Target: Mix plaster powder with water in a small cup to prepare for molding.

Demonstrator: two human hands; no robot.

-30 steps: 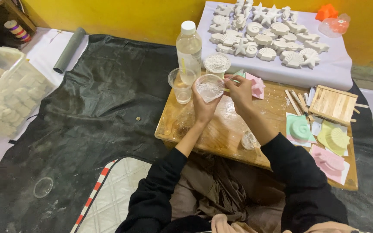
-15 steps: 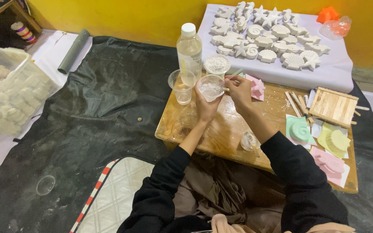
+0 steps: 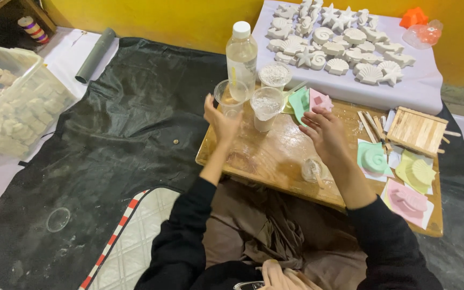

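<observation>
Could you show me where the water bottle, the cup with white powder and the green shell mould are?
water bottle (image 3: pixel 241 56), head view, on its clear body.
cup with white powder (image 3: pixel 266 107), head view, on its side wall.
green shell mould (image 3: pixel 374 158), head view, on its raised shell.

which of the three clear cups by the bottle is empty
The cup nearest the left hand, the leftmost clear cup: you see straight through it. The middle cup and the far cup beside the bottle both hold white powder.

Black mat (image 3: pixel 135 134), yellow wall (image 3: pixel 189 21), green mould (image 3: pixel 373 157), pink mould (image 3: pixel 406 200)
</observation>
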